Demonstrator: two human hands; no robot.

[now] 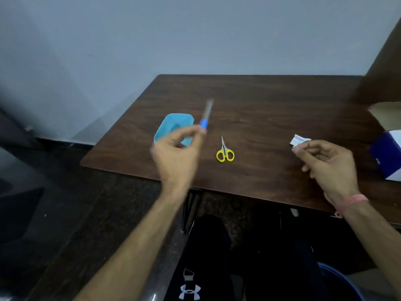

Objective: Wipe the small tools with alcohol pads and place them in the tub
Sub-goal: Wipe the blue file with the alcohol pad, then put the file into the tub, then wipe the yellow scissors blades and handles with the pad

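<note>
Pinching the blurred blue-handled tool (205,118) in the left hand (175,157) just above the blue tub (167,124), with the right hand (325,161) gripping an alcohol pad (300,140), lower it gently inside, sparing the yellow scissors (225,152) on the tabletop (271,109).

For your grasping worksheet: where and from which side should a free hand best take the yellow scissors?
Probably by the yellow handle loops, from the near table edge: the scissors lie flat and closed on the table, loops towards the person, blades pointing away.
</note>
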